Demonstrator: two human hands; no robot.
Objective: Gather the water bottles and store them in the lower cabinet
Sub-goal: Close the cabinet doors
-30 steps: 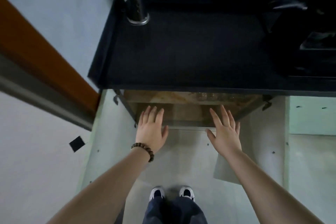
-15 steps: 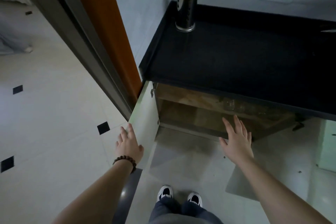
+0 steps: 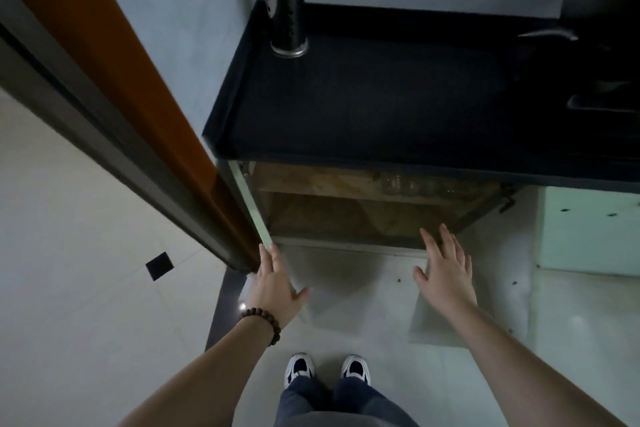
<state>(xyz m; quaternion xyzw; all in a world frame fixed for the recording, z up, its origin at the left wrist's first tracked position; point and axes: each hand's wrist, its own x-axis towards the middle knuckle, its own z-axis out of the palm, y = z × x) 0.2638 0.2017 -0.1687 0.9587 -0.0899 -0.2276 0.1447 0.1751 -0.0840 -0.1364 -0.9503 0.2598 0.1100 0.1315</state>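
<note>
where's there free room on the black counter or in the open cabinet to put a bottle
The black countertop is bare between the utensil holder at its back left corner and the dark cookware crowding its right end. Inside the lower cabinet, clear bottles fill the upper shelf's right; its left looks free.

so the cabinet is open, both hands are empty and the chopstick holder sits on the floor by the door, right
Not quite. The chopstick holder stands on the black counter, in its back left corner, not on the floor; the head view shows it. The rest holds: the cabinet is open, and the left hand and right hand hold nothing.
</note>
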